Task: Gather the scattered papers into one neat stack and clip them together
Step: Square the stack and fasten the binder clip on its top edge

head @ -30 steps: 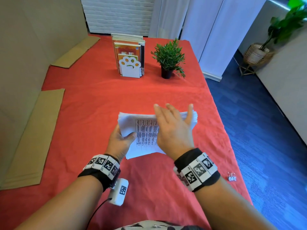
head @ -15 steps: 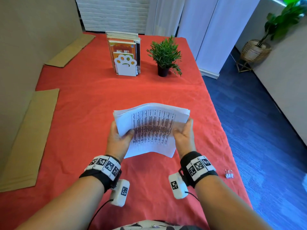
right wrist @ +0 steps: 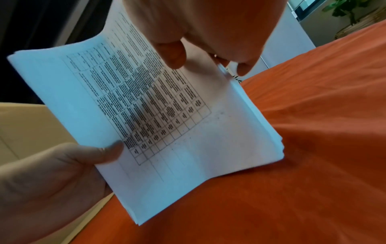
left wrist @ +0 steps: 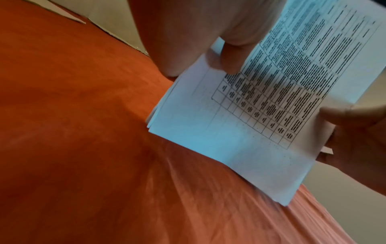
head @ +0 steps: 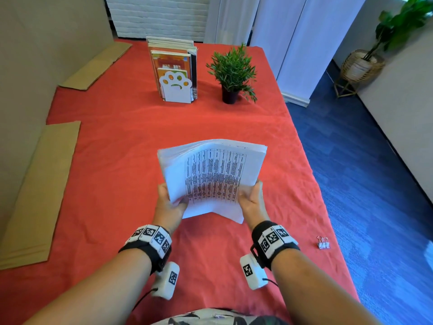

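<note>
The left hand [head: 169, 204] and right hand [head: 251, 201] each grasp a side edge of the stack of papers [head: 212, 174], thumbs on the printed top sheet and fingers [right wrist: 243, 70] curled behind. The stack stands nearly upright between them, its lower edge on the red-covered bench [head: 117, 160], probably so the sheets can be tapped square. The binder clip [head: 323, 243] lies well right of the right hand's fingers, untouched.

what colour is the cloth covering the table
The tablecloth is a plain red-orange with no pattern, only light wrinkles. It shows best in the head view.
</note>
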Action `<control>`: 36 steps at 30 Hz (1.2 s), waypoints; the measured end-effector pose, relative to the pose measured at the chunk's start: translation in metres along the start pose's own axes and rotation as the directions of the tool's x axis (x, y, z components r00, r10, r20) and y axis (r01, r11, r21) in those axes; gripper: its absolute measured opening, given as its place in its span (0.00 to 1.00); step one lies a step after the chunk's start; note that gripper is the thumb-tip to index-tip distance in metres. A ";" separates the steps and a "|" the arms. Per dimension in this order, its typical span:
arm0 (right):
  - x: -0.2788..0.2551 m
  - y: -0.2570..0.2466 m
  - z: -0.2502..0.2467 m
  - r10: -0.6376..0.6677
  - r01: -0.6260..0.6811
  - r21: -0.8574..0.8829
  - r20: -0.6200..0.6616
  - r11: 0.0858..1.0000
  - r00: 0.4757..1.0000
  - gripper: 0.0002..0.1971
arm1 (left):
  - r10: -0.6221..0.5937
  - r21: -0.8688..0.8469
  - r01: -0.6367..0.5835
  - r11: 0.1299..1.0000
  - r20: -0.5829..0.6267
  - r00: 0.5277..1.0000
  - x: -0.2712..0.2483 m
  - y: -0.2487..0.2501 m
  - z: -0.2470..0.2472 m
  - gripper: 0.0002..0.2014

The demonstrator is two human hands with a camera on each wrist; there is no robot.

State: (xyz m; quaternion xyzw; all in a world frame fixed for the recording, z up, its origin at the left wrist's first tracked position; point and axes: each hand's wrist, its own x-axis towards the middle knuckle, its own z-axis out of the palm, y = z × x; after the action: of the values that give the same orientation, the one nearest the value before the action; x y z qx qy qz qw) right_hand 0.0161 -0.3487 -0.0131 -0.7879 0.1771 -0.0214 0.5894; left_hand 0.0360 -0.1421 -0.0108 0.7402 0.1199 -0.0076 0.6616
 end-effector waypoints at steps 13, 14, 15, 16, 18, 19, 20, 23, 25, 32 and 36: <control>0.002 -0.021 -0.008 -0.056 0.038 -0.142 -0.125 0.989 0.991 0.10 | -0.066 0.260 0.057 0.964 0.026 0.997 0.004 0.007 0.002 0.18; 0.001 -0.018 -0.009 -0.015 0.001 -0.156 -0.087 0.988 0.996 0.13 | -0.097 0.300 0.080 0.951 0.043 0.994 0.003 0.003 -0.001 0.19; -0.001 -0.014 -0.009 0.036 -0.044 -0.169 -0.049 0.985 0.998 0.14 | -0.140 0.343 0.112 0.933 0.058 0.989 0.001 -0.001 -0.003 0.19; -0.003 -0.008 -0.009 0.091 -0.093 -0.186 -0.018 0.978 0.996 0.15 | -0.186 0.381 0.147 0.913 0.066 0.980 -0.003 -0.007 -0.005 0.18; -0.014 0.006 -0.008 0.188 -0.178 -0.216 0.027 0.960 0.982 0.15 | -0.261 0.445 0.200 0.873 0.081 0.962 -0.012 -0.021 -0.008 0.18; -0.019 0.014 -0.007 0.223 -0.207 -0.234 0.043 0.950 0.974 0.14 | -0.285 0.471 0.213 0.856 0.086 0.955 -0.016 -0.028 -0.008 0.17; -0.023 0.021 -0.007 0.248 -0.227 -0.262 0.050 0.938 0.967 0.14 | -0.296 0.492 0.218 0.843 0.085 0.951 -0.020 -0.035 -0.008 0.17; -0.023 0.039 -0.019 0.272 -0.257 -0.373 -0.013 0.891 0.962 0.13 | -0.327 0.555 0.254 0.793 0.035 0.944 -0.028 -0.048 -0.009 0.17; -0.015 0.045 -0.040 0.289 -0.288 -0.528 -0.082 0.799 0.954 0.15 | -0.319 0.574 0.257 0.778 0.008 0.948 -0.030 -0.052 -0.010 0.15; -0.012 0.065 -0.129 0.292 -0.493 -0.840 -0.425 0.226 0.857 0.23 | -0.360 0.580 0.292 0.760 0.002 0.933 -0.024 -0.061 -0.009 0.18; -0.013 0.084 -0.149 0.353 -0.567 -0.792 -0.476 0.226 0.806 0.21 | -0.376 0.622 0.293 0.727 0.003 0.927 -0.024 -0.059 -0.008 0.20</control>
State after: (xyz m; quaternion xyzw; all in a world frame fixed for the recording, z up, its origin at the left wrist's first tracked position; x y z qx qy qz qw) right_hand -0.0538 -0.5020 -0.0445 -0.8800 0.4401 0.1779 0.0160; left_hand 0.0008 -0.1322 -0.0634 0.8775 0.1996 -0.2126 0.3806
